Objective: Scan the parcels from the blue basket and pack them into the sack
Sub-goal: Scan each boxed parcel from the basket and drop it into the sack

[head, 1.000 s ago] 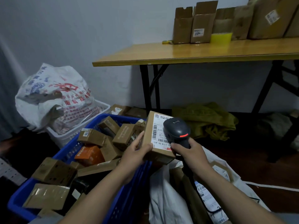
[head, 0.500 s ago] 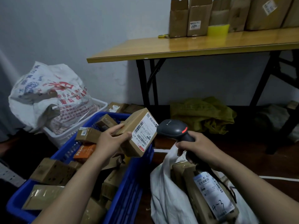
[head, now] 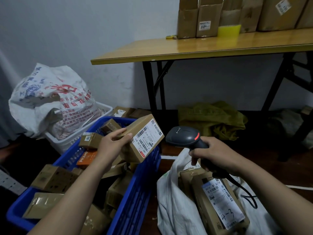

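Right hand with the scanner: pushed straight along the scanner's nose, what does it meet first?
Probably the parcel held in the left hand: the right hand aims the scanner leftward at its labelled face, a gap between them. One view, so depth is unsure; it might slip past.

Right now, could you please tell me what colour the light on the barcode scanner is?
Red: a glowing strip on the barcode scanner, clearest in the head view.

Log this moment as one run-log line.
stage: scanning | left hand: holds labelled parcel over blue basket | right hand: grips scanner, pointed toward it | sack: open, contains packed parcels
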